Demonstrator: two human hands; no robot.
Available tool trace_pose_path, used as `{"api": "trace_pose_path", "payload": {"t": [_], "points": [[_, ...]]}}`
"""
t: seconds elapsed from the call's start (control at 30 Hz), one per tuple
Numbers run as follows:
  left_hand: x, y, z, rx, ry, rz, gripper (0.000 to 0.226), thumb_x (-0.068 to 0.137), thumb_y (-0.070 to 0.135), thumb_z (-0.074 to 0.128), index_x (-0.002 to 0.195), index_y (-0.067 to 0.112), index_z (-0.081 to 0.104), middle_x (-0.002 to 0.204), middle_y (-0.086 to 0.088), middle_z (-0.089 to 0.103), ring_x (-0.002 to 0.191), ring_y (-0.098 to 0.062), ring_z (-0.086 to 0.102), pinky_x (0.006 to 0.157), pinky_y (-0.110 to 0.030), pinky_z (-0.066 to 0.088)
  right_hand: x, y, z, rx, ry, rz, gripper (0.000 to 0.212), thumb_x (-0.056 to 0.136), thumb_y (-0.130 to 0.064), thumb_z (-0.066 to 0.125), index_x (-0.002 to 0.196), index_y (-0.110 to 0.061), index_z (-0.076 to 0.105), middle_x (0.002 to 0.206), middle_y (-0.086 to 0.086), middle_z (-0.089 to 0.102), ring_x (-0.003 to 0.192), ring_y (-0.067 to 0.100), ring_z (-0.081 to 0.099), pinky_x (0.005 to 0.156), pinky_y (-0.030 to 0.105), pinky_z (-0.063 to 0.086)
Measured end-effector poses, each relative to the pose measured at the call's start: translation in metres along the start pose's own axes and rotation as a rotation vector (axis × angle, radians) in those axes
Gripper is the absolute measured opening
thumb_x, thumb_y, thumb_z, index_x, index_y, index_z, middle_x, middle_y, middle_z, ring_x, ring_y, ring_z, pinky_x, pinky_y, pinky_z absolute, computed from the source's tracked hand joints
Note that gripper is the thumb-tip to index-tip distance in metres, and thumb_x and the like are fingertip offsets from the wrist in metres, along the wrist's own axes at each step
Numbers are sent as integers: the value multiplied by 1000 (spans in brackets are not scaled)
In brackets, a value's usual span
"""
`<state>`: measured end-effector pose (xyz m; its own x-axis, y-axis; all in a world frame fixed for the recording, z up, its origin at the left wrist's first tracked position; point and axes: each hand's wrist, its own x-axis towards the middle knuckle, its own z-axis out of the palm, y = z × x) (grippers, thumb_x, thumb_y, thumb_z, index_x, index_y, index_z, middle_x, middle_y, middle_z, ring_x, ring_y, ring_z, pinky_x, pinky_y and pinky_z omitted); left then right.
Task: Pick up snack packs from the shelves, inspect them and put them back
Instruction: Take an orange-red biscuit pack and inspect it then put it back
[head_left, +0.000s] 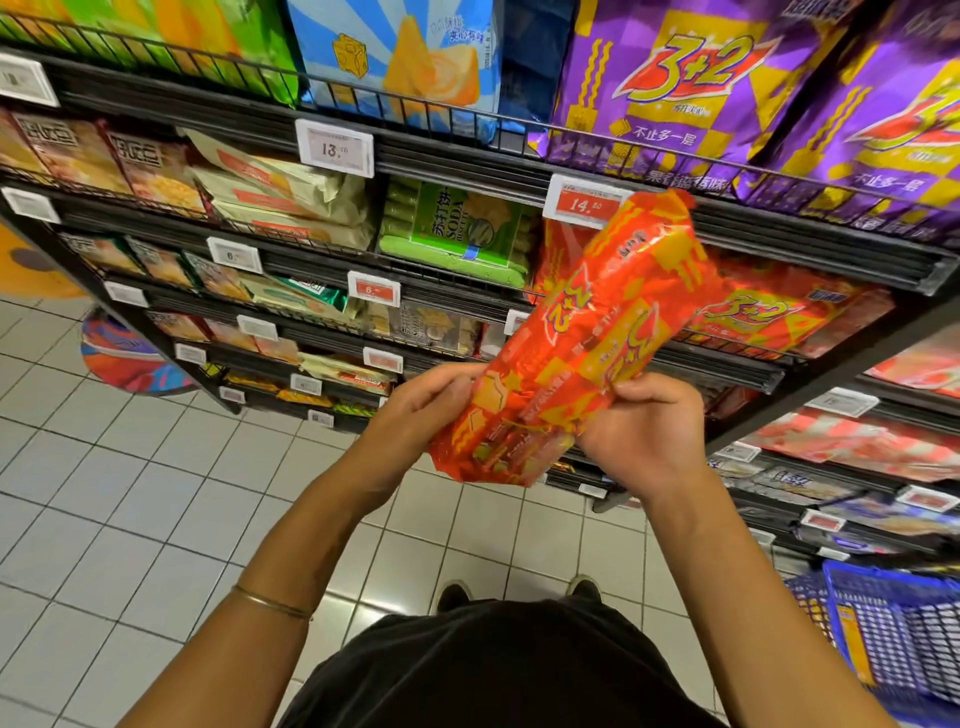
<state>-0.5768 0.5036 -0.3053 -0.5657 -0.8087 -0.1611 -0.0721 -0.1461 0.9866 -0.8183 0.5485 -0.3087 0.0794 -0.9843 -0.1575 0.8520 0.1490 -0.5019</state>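
A long red and yellow snack pack (582, 332) is held up in front of the shelves, tilted with its top end toward the upper right. My left hand (415, 415) grips its lower left edge, fingers curled behind the wrapper. My right hand (644, 426) grips its lower right side, thumb on the front. More packs of the same red kind (769, 312) lie on the shelf just behind it, under a red price tag (584, 202).
Black wire shelves (727, 364) run from left to right, filled with green soda biscuit packs (457, 228), purple packs (691, 88) above and beige packs (280, 197) to the left. A blue basket (893, 639) stands at lower right. White tiled floor (130, 493) lies below.
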Motion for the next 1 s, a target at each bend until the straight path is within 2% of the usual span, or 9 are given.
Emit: {"api": "trace_pose_path", "payload": {"t": [0.07,0.13,0.3,0.43,0.53,0.63,0.77,0.83,1.0], "points": [[1,2,0,16,-29,-23,57,95,56,54,141,23,61,127,6,72,116,-15,71,83,-26,60,2,-2,1,-120,90,-3,92,60,-4,71,150,-1,48,150,18,57,140,42,51,120,64,32],[2,3,3,-12,-43,-39,52,98,49,62,144,24,56,126,7,74,114,-11,71,81,-20,59,4,-3,5,-316,130,-22,70,72,-8,64,141,-5,57,138,15,66,127,37,62,120,66,30],[5,-5,12,-175,65,-77,52,93,39,73,139,26,54,126,3,75,115,-19,73,94,-44,62,4,-4,19,-696,91,5,57,90,-30,67,143,-13,57,140,15,65,133,43,57,114,67,36],[3,-7,10,-476,53,-107,75,75,47,90,138,22,58,130,-8,73,117,-28,71,86,-41,63,0,-10,25,-642,46,81,86,81,-57,79,147,-9,52,129,8,68,128,37,53,113,63,34],[3,-6,10,-606,62,-55,81,68,42,94,138,18,59,130,-8,72,119,-28,69,95,-45,60,-4,-9,26,-601,20,115,96,80,-64,77,152,-7,47,143,18,60,132,39,53,112,61,40],[6,-3,10,-680,98,32,82,60,34,99,132,19,62,124,-5,74,114,-23,71,88,-43,61,-6,0,24,-460,13,136,108,74,-64,82,155,-5,42,155,21,50,142,41,48,113,61,39],[11,-2,14,-607,230,86,67,79,8,77,142,15,54,122,-7,73,117,-28,69,109,-61,48,-7,15,27,-357,-52,61,86,75,-56,87,145,-18,56,148,14,57,144,41,45,116,61,36],[13,-6,19,-547,261,94,65,80,12,78,141,17,55,125,-7,72,122,-30,67,109,-62,48,-5,22,24,-404,-42,42,95,79,-50,85,155,-13,42,155,18,50,145,42,44,116,59,39],[11,-6,24,-380,229,97,74,61,39,97,127,27,66,120,0,77,117,-21,72,94,-38,58,1,29,19,-403,75,-29,94,71,-41,93,147,-8,50,138,14,66,125,31,66,98,42,58]]}}
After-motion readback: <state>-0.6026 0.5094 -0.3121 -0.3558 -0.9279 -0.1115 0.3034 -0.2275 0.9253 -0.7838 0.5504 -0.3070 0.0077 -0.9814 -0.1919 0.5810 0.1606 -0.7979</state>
